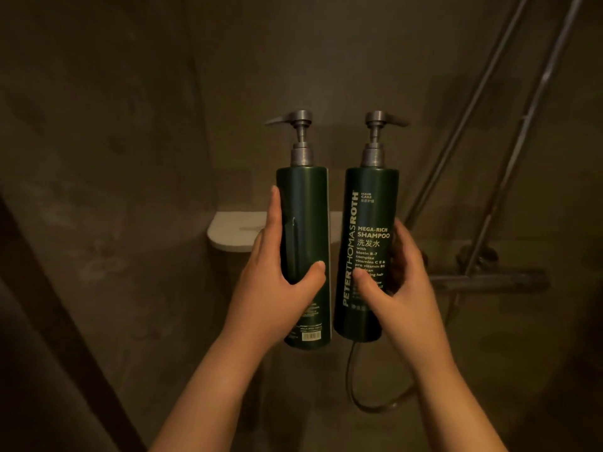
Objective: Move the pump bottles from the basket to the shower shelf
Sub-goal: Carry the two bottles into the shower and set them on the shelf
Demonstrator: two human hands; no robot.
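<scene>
Two dark green pump bottles with grey pump heads are held upright side by side in the air. My left hand (277,282) grips the left bottle (308,216), whose back label faces me and whose spout points left. My right hand (398,288) grips the right bottle (365,203), which reads "Mega-Rich Shampoo" and has its spout pointing right. Behind and between them a small white shower shelf (233,231) juts from the dark wall, partly hidden by the bottles. The basket is out of view.
Two slanted metal shower pipes (489,132) run up at the right. A dark mixer bar (489,282) sits on the wall right of the bottles, with a hose (355,383) looping below. A dark diagonal edge (65,321) crosses the lower left.
</scene>
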